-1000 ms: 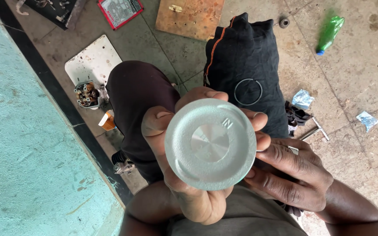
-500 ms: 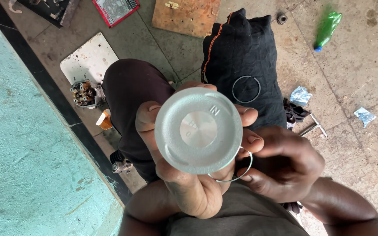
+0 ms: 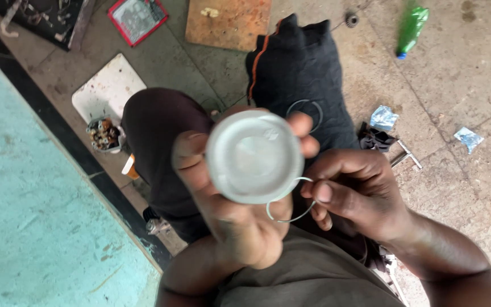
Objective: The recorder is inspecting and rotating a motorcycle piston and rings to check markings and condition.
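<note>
I see my left hand [image 3: 228, 222] clasped around a round silver piston [image 3: 255, 156], crown toward the camera, fingertips wrapping its rim on both sides. My right hand [image 3: 359, 196], just right of the piston, pinches a thin metal ring [image 3: 291, 199] whose open curve sits against the piston's lower right edge. Behind the piston lies a dark cloth [image 3: 305, 79] with a second ring [image 3: 305, 111] on it. Bare concrete floor [image 3: 461, 91] spreads right of the piston; the turquoise wall [image 3: 35, 216] closes in left.
</note>
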